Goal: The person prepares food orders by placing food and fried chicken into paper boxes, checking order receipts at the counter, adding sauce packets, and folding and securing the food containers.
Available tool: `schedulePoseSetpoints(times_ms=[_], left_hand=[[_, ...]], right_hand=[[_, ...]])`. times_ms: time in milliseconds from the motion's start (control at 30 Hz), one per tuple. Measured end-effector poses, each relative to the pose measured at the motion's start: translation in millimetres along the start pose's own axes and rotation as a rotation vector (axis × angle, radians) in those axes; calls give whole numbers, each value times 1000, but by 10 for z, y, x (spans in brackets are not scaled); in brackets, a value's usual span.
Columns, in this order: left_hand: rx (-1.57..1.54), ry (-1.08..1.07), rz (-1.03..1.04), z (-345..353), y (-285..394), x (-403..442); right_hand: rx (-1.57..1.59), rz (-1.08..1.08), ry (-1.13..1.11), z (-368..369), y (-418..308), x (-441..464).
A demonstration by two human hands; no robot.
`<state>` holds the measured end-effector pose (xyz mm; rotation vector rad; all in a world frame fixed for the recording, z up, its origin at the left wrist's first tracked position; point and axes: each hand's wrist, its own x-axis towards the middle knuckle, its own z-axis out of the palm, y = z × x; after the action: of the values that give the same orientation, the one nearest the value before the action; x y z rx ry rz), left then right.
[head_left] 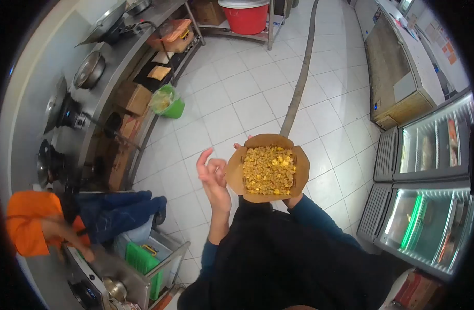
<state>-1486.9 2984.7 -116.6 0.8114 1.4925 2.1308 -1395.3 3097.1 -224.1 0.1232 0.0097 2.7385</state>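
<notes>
A brown cardboard takeaway box [236, 178] with its flaps folded outward is filled with fried rice [268, 170] that has yellow bits of egg in it. My right hand [294, 201] supports the box from below; most of that hand is hidden under the cardboard. Fingertips show past the box's far left edge. Just left of the box, my left hand [214, 181] is raised with its index finger stretched out and the other fingers loosely bent. Nothing is in it.
To the left, a steel counter carries woks [89, 70] and burners. A co-worker in an orange top [27, 222] stands at lower left. Glass-door fridges [428, 217] line the right side, beyond a chest freezer [394, 67]. A green bin [172, 106] and red tub [246, 19] stand farther off.
</notes>
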Motion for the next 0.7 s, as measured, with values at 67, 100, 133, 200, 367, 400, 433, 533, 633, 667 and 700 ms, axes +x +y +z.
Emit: schedulePoseSetpoints(times_ms=[67,100,133,200,367,400,433,533,633,667,700], left_hand=[[133,-186,15,606,-226,418],[278,-249,22,835,-336,640],[424,-315,35,1204,-497,900],[529,-331,68,1659,-637,1226],[385,-529,-135,3208,-1274,2448],[337,-577,-198,3595,-1352,2669],[300,-581,-239,3556,-1297,2785],[201,-601,-350,4807,-1809,3460],[144,-516,-394,5417,-2583,4163],[109,-495,-426,5361,-2540,4271],[64,-476,-488,5779,-2744,4622]], right_hand=[[19,-44,-3,-29,-608,159],[12,-70,-8,-38,-935,257],[16,-88,-12,-49,-1353,342],[13,-144,-9,-37,-1835,473],[-14,-342,41,204,-3546,830],[-15,-383,56,282,-3887,870],[-11,-414,66,334,-3985,947],[0,-520,94,399,-5150,1113],[11,-606,111,257,-6044,1441],[21,-617,110,233,-6135,1523],[29,-635,118,177,-6594,1678]])
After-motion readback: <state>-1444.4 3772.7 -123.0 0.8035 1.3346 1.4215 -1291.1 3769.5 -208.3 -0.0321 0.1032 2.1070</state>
